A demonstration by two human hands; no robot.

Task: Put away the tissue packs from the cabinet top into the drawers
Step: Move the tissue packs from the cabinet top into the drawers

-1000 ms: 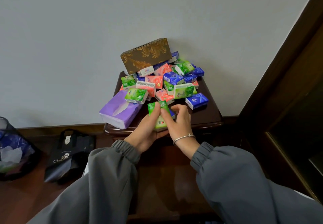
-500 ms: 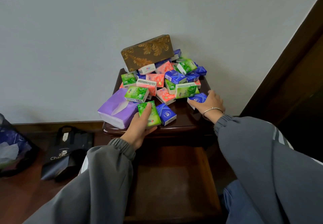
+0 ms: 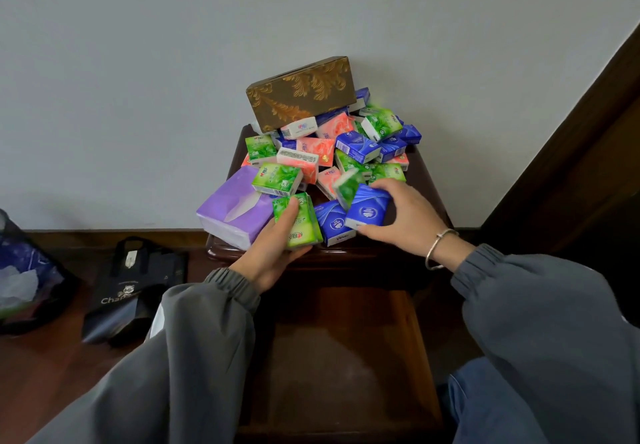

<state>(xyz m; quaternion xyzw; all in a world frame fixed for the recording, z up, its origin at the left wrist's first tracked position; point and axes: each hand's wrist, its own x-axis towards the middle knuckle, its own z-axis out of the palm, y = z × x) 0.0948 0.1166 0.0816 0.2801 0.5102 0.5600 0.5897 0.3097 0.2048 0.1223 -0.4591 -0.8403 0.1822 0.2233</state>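
A heap of small green, pink and blue tissue packs [image 3: 325, 156] covers the dark wooden cabinet top [image 3: 427, 180]. My left hand [image 3: 273, 253] grips a green pack [image 3: 303, 225] at the front edge, thumb lying across its face. My right hand [image 3: 403, 217] holds a blue pack [image 3: 369, 210] lifted just above the top. Another blue pack [image 3: 332, 224] lies between the two. Below the top, a drawer [image 3: 341, 357] stands pulled out, its wooden floor bare.
A purple soft tissue pack [image 3: 232, 210] overhangs the cabinet's left front corner. A gold patterned tissue box [image 3: 301, 92] leans on the wall behind the heap. A black bag [image 3: 131, 288] and a dark bin [image 3: 24, 270] stand on the floor at left. Dark wooden furniture [image 3: 571, 166] rises at right.
My right hand has brought the blue pack from the right part of the top toward the middle and lifted it. My left hand keeps its hold on the green pack.
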